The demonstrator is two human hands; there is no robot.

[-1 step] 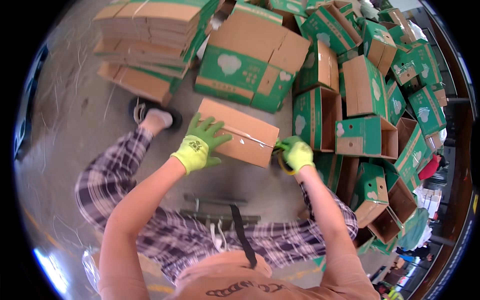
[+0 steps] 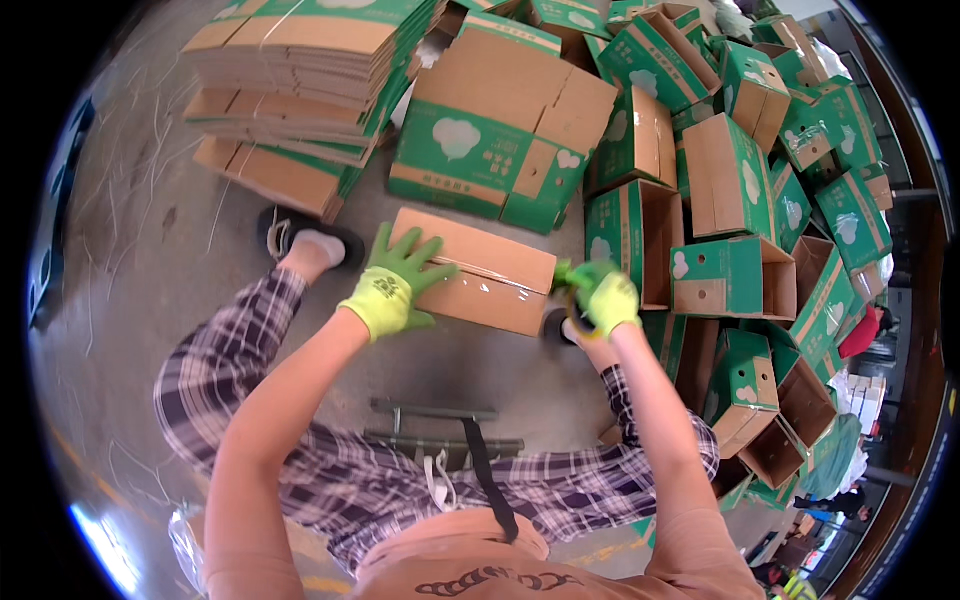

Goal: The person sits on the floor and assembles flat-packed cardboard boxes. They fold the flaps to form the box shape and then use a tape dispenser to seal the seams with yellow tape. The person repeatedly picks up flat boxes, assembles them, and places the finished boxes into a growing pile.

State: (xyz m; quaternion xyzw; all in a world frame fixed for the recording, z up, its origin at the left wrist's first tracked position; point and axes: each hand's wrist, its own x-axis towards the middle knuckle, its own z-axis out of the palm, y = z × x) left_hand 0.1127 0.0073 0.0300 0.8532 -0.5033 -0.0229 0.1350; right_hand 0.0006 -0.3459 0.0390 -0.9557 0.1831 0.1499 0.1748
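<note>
A brown cardboard carton (image 2: 500, 258) lies between my feet, its long seam covered by a shiny strip of clear tape. My left hand (image 2: 398, 280), in a green and yellow glove, rests with fingers spread on the carton's left end. At the right end, my gloved right hand (image 2: 608, 298) is closed round a green tape dispenser (image 2: 565, 275). Part of a yellowish tape roll shows under that hand; the rest of the tool is hidden by the fingers and blurred.
A larger green carton (image 2: 470, 150) stands just beyond. Flattened cartons (image 2: 290, 70) are stacked at the far left. Many opened green boxes (image 2: 725, 275) are heaped on the right. Beneath me is a low metal-framed stool (image 2: 440, 412). Loose strings lie on the concrete floor (image 2: 150, 230).
My right hand has shifted slightly right, a little farther from the carton's end, with the tape dispenser. My left hand stays on the carton.
</note>
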